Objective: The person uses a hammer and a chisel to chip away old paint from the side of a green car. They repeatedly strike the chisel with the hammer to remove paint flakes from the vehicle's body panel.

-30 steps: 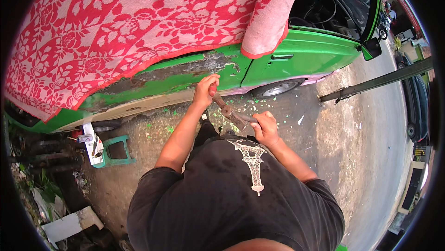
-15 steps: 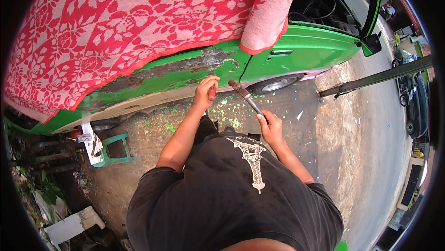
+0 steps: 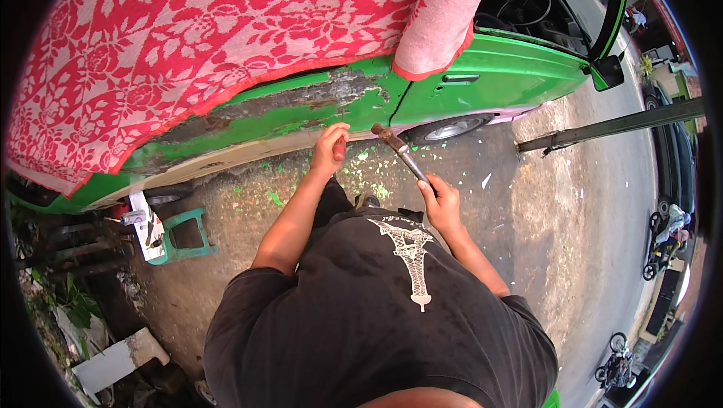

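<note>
My left hand (image 3: 324,153) is closed around a red-handled tool (image 3: 340,151); the red end points down toward me, and its working end by the car is too fine to make out. In my right hand (image 3: 443,206) is a hammer (image 3: 404,155), gripped low on the shaft. Its rusty brown head hangs to the right of the left hand, apart from the red handle. Beyond both hands stands a green car (image 3: 361,116). Its side panel has a long strip of stripped, grey-brown metal (image 3: 294,104) with ragged paint edges.
A pink and red floral blanket (image 3: 226,24) drapes over the car. Paint flakes (image 3: 369,175) litter the ground by my feet. At left, a green stool (image 3: 197,231) stands beside a white board with small items. A post (image 3: 610,128) leans at right; motorbikes (image 3: 617,363) are on the road.
Both hands keep their grips and have shifted only slightly. On the road at right, a motorbike has come into view low down, and another motorbike with a rider shows farther up.
</note>
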Demonstrator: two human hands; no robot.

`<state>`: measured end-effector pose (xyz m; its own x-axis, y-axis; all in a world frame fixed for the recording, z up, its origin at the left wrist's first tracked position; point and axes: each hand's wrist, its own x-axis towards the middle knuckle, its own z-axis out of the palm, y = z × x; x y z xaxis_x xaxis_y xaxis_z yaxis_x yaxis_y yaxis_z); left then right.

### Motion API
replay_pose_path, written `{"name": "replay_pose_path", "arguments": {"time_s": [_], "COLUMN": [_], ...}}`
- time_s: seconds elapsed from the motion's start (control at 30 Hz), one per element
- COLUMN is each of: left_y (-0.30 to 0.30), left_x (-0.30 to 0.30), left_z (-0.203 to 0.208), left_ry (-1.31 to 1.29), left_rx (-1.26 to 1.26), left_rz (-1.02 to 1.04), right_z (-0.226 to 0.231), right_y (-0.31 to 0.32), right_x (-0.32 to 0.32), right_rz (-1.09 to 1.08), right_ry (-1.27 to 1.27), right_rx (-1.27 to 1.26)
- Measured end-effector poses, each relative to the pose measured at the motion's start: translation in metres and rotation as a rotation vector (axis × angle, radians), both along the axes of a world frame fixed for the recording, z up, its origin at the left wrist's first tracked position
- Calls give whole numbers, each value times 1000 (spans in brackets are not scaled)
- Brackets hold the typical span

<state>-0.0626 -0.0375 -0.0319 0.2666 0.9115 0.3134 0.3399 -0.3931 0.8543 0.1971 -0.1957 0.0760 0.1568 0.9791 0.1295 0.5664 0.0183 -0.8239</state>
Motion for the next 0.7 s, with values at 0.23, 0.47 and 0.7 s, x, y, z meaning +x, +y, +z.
{"name": "replay_pose_path", "arguments": {"time_s": [0.23, 0.47, 0.7], "left_y": [6, 9, 10], "left_x": [0, 1, 9], "left_z": [-14, -15, 0], "left_ry": [-10, 6, 102], "left_rx": [36, 9, 77], "left_rz": [22, 18, 28], "right_z": [4, 8, 7], "right_y": [2, 5, 10], "right_x": [0, -1, -5], "right_rz": [0, 5, 49], "right_ry": [6, 6, -26], "right_rx": [-56, -81, -63]}}
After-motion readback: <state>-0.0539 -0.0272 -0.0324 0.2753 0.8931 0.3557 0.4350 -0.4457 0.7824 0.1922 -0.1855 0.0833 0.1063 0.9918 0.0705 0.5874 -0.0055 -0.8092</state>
